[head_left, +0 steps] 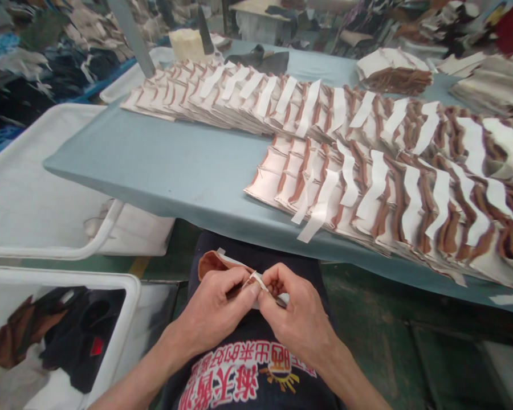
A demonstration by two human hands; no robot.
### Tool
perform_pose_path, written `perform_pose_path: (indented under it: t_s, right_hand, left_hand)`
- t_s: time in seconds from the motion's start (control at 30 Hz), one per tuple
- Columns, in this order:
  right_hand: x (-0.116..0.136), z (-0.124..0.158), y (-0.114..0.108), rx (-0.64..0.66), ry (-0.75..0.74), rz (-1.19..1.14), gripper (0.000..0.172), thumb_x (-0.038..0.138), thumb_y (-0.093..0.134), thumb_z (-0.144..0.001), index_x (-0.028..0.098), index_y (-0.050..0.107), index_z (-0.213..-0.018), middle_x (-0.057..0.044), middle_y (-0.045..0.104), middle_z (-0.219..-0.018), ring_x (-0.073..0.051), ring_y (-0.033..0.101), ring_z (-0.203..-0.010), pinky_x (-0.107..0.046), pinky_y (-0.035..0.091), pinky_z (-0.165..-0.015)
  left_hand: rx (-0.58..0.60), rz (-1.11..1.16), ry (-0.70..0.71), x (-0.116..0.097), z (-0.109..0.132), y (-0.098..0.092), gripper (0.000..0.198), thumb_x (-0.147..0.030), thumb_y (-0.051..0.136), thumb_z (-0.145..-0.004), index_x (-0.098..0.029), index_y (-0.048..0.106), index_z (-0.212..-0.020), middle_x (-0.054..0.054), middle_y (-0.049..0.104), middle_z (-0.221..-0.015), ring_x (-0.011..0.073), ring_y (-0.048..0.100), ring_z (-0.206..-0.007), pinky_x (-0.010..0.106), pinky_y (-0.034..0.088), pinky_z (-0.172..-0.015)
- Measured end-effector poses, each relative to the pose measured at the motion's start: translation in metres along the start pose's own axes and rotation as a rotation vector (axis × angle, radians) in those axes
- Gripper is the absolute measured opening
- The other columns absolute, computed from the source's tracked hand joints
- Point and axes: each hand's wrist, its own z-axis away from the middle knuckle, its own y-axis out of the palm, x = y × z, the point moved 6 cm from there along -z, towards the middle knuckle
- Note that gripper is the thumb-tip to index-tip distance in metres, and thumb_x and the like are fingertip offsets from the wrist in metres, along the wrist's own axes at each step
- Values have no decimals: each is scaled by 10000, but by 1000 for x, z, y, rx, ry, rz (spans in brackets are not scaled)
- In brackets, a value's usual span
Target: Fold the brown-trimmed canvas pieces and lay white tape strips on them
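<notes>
Over my lap, both hands pinch one small brown and white fabric piece. My left hand holds its near edge between thumb and curled fingers. Touching the same folded white edge from the right is my right hand, fingers bent and thumb pressed in. The two thumbs nearly meet at the fold. Part of the piece sticks out beyond the left hand, its brown side curled; the rest is hidden under the fingers. Beneath lies a dark apron with red and white lettering.
Ahead is a blue-covered table bearing two long rows of overlapping brown and white pieces with white strips. White bins stand at the left, the nearer one holding dark and brown cloth. A grey pole rises beyond the table's left part.
</notes>
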Motion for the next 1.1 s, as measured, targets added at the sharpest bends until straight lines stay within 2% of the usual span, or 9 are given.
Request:
perform_pose_path:
  t_s: [0.1,0.2,0.3,0.37,0.5,0.73,0.83,0.97,1.1]
  right_hand:
    - [-1,-2,0,-9,28,-23,91,269,576,-827,221,561,-752,36,590,-660,-136,554,-592,-257,383,-579]
    - [-4,-4,-1,-9,66,-75,85,284,561,-840,219,587,-792,9,636,-708,-162,593,-640,-276,427,-615]
    - [-6,-7,-3,-1,100,-101,75,231,544,-813,218,615,-831,-10,676,-755,-181,614,-667,-284,442,-606]
    - [-7,-9,-5,4,99,-112,136,173,519,-784,217,631,-849,-17,701,-796,-185,627,-695,-281,451,-610]
    - [-5,-14,-8,23,27,-152,233,114,478,-788,204,652,-913,-36,729,-899,-193,672,-822,-298,512,-729]
    - [-1,-16,-17,-43,-79,-82,110,166,557,-884,207,646,-933,-25,726,-888,-185,694,-814,-310,532,-764]
    - [2,-16,-19,-47,-132,-46,110,137,564,-876,213,639,-900,-16,725,-862,-174,691,-781,-294,532,-738]
    - [5,-18,-24,-65,-193,61,101,123,584,-856,219,613,-845,-2,701,-800,-165,672,-724,-279,509,-682]
    - [8,-20,-33,3,-254,112,85,142,592,-894,216,628,-915,-9,732,-841,-165,708,-759,-273,530,-714]
  left_hand:
    - [0,-32,20,-1,-4,1,324,-306,479,-964,-184,496,-664,-46,458,-628,120,392,-600,273,292,-574]
    - [-28,-5,58,0,-9,1,367,-339,479,-1005,-177,523,-678,-29,496,-655,132,433,-634,278,320,-614]
    - [-43,94,45,5,-14,2,386,-387,473,-1037,-162,604,-751,-7,558,-717,147,481,-674,272,358,-636]
    - [-63,145,17,8,-15,1,386,-398,479,-1040,-150,664,-810,10,603,-762,156,513,-696,266,382,-646]
    - [-94,168,-19,10,-18,-1,379,-398,511,-1030,-134,718,-853,23,642,-780,164,544,-712,254,407,-656]
    - [-166,135,7,5,-19,-6,377,-374,518,-1025,-140,700,-792,-3,582,-709,140,484,-665,240,380,-619]
    - [-149,167,-8,4,-21,-3,361,-371,522,-1019,-138,706,-814,-4,585,-723,137,487,-672,239,386,-631]
    - [-111,221,-61,5,-26,1,355,-401,588,-967,-133,650,-742,-11,541,-686,130,456,-642,239,373,-601]
    - [-50,319,-77,3,-31,1,426,-462,559,-986,-123,690,-763,21,603,-731,140,502,-662,243,395,-617]
